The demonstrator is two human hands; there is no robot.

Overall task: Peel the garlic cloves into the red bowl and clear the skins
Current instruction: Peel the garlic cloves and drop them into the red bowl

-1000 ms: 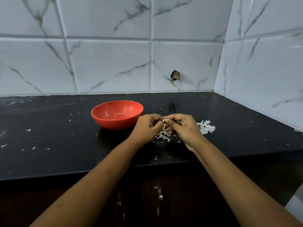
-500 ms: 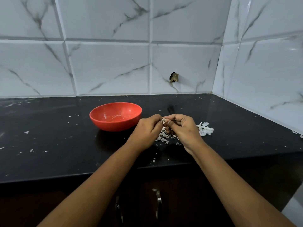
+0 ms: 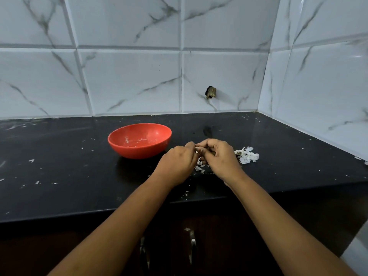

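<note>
The red bowl [image 3: 139,139] sits on the black counter [image 3: 59,172], left of my hands, with only a few white flecks inside. My left hand [image 3: 176,163] and my right hand [image 3: 218,159] meet just right of the bowl, fingers curled together around a small garlic clove [image 3: 196,150] that is mostly hidden between them. Loose white garlic skins [image 3: 200,167] lie on the counter under my hands. A larger pile of skins [image 3: 247,155] lies just right of my right hand.
Small white skin flecks are scattered over the counter, mostly on the left. White marble tiles close the back and right sides. The counter's front edge runs below my wrists, with cabinet door handles [image 3: 192,246] underneath.
Both hands stay together at the same spot, fingers shifting slightly on the clove. The view has tilted a little; the bowl and skins have not moved.
</note>
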